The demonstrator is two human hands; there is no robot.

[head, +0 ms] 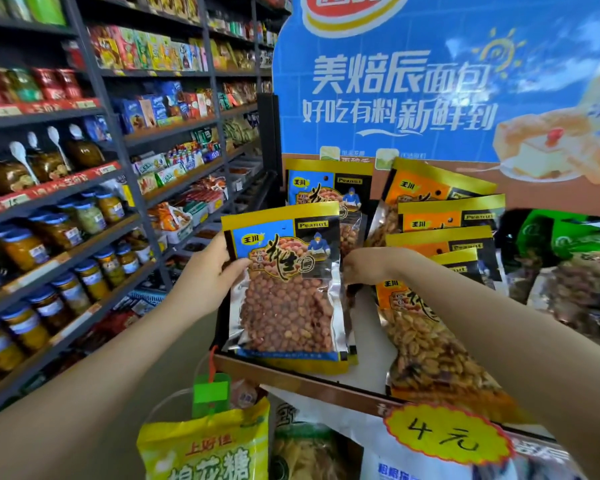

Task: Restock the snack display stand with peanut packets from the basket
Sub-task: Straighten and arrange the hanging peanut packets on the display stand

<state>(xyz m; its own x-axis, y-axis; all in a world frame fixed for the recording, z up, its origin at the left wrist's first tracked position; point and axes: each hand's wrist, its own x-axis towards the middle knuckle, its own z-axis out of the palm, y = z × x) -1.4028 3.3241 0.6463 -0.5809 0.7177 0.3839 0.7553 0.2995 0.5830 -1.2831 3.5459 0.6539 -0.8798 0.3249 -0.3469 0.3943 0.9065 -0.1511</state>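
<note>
Holding a blue-labelled peanut packet [286, 285] upright over the near-left corner of the snack display stand [291, 377], a person's left hand [210, 271] pinches the packet's left edge, thumb curled across the front and fingers hidden behind. The packet's clear lower half shows reddish peanuts, and its bottom edge hangs just above the stand's brown front rim. The right hand [366, 266] reaches in from the right, just beside the packet's right edge, its fingers bent down behind the packet; whether they grip anything cannot be told.

Behind the held packet, a second blue packet [329, 188] stands at the far left of the shelf. To the right, a row of orange-labelled peanut packets [444, 216] leans in overlapping layers from far to near, the nearest one [426, 344] lying flat beneath the right forearm. Green snack bags [568, 244] fill the stand's right side.

A blue bread advertisement board [430, 81] rises behind the shelf. A yellow starburst price tag [447, 434] is fixed to the stand's front rim on the near right, and a yellow marshmallow bag [208, 448] hangs below the near-left corner. Dark shop shelves [118, 140] with jars, boxes and packets line the left side.
</note>
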